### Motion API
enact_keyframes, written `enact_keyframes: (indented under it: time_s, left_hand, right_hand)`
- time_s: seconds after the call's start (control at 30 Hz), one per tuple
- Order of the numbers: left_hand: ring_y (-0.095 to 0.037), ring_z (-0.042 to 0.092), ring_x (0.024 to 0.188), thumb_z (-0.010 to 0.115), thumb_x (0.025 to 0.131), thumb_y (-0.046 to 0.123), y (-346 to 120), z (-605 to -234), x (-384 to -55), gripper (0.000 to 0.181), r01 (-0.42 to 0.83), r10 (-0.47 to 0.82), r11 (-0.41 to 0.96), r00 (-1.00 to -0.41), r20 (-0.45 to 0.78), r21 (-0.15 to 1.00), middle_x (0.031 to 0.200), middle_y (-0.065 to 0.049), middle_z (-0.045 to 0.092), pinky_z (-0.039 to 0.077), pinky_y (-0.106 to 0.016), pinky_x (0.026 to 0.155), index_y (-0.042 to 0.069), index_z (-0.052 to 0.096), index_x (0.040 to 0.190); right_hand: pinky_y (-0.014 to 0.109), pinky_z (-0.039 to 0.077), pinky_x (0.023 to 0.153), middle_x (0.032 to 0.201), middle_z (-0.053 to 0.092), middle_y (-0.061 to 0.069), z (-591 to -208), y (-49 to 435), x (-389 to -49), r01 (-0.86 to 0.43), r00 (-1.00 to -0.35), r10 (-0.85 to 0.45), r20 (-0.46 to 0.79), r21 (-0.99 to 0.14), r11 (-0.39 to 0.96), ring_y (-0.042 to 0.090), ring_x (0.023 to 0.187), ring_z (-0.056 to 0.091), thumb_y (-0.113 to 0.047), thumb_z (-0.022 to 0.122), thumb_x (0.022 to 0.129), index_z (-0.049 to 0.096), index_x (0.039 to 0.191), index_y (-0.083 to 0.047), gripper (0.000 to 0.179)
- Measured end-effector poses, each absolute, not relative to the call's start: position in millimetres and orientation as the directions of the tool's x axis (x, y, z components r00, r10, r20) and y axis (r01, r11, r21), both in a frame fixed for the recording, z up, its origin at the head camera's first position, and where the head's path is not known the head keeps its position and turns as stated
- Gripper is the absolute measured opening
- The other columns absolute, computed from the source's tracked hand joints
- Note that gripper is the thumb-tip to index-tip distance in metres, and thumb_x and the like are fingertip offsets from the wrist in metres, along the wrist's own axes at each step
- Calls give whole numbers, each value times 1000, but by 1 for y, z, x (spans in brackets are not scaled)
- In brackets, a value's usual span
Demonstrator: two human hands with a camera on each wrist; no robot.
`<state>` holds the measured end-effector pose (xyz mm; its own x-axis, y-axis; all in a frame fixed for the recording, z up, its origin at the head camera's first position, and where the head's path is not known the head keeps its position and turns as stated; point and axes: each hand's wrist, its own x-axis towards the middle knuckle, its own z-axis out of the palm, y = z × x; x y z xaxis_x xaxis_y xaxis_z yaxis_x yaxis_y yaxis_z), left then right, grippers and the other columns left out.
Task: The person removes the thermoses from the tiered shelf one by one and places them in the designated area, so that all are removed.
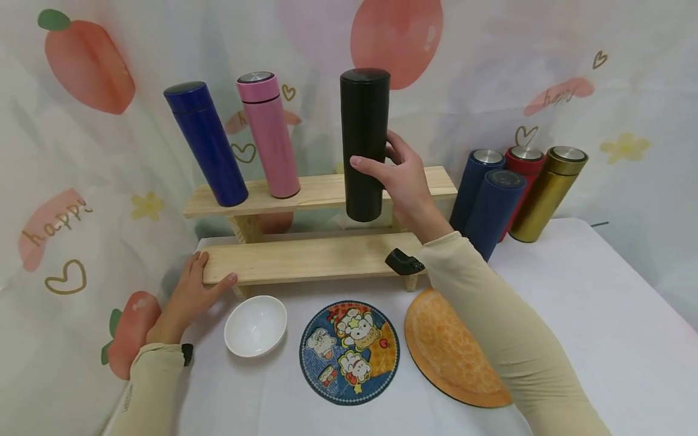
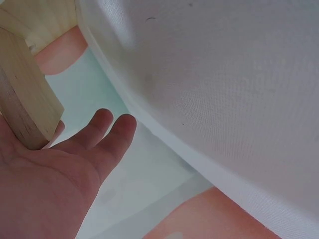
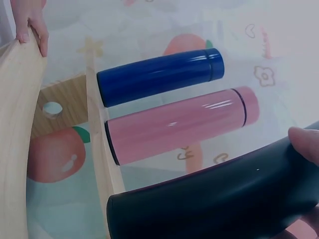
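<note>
Head view shows a tall, matte black cylindrical flask (image 1: 364,121) upright in the right hand (image 1: 403,178), whose fingers grasp its lower half with the thumb across the front. Its base overlaps the front edge of the upper light-wood shelf (image 1: 322,189); whether it touches that board I cannot tell.

The left hand (image 1: 191,297) rests at the left end of the lower light-wood shelf (image 1: 305,257), its fingers loosely extended against the wood and the thumb along the top. The left wrist view shows 2 of those fingers reaching past the board.

On the upper shelf, left of the black flask, stand 2 more: a glossy blue cylindrical flask (image 1: 209,145) and a pink cylindrical flask with a silver-topped lid (image 1: 271,142).

Farther right, 4 flasks stand close together on the white cloth-covered tabletop (image 1: 589,290): 2 dark blue flasks (image 1: 497,215), 1 red flask (image 1: 525,197) and 1 metallic gold flask (image 1: 548,197).

In front of the lower shelf are a round white bowl (image 1: 255,330), a round blue mat with cartoon figures (image 1: 349,352) and a round orange-brown mat (image 1: 449,351) partly hidden by the right sleeve (image 1: 491,321).
</note>
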<state>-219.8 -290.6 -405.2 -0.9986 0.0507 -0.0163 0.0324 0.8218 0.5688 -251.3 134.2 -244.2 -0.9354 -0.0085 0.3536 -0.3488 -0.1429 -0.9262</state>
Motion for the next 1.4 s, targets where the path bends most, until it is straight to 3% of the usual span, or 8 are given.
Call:
enact_keyframes:
  time_s: [0.37, 1.4]
  left_hand:
    - [-60, 14, 154, 63, 102, 61, -290, -407, -217, 113, 38, 54, 808, -998, -9, 588, 172, -35, -3, 20, -72, 121, -9, 3, 167]
    - [-60, 13, 155, 62, 101, 63, -291, -408, -218, 113, 42, 48, 811, -999, 5, 583, 172, -35, -2, 20, -73, 120, -8, 4, 168]
  right_hand:
    - [55, 42, 116, 151, 56, 11, -256, 150, -234, -333, -941, -11, 338, -932, -142, 32, 133, 57, -12, 79, 96, 51, 160, -16, 70]
    - [60, 30, 123, 163, 45, 11, -299, 209, -184, -249, -968, 46, 245, -962, -111, 30, 146, 44, -12, 77, 99, 44, 165, -22, 75]
